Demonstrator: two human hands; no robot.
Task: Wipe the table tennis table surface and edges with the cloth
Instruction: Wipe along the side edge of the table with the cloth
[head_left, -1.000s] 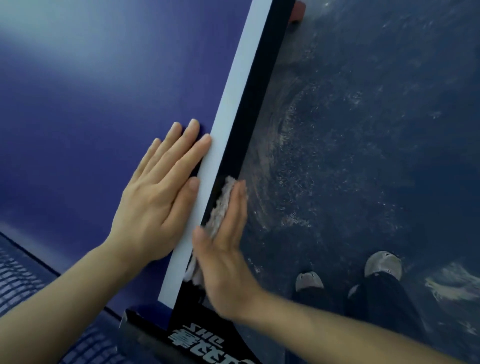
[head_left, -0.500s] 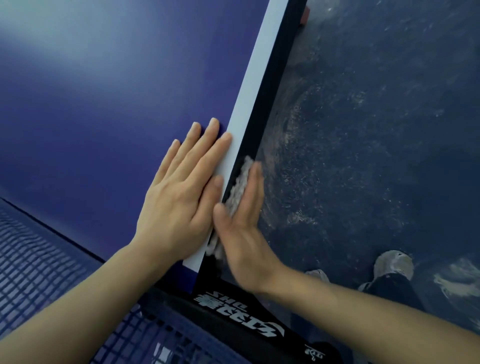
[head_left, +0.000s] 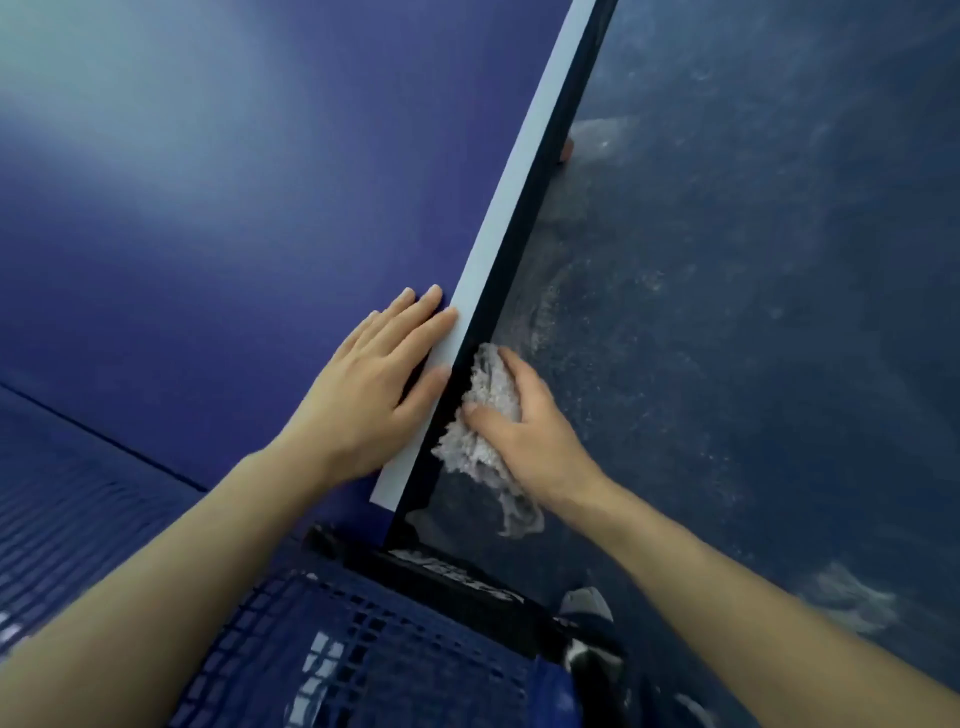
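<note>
The blue table tennis table fills the left of the view, with a white line along its side and a black edge below it. My left hand lies flat on the top beside the white line, fingers straight. My right hand holds a crumpled pale grey cloth against the black side edge, thumb over the cloth and fingers curved round it. A loose end of the cloth hangs below my wrist.
The blue net and its black clamp post sit at the bottom centre. To the right lies a dark, scuffed floor. My shoe shows near the post. A small reddish table foot is under the edge farther along.
My right hand turned from a flat palm pressing the cloth to a looser hold with more cloth showing. The view shifted, so both hands sit farther from the net post.
</note>
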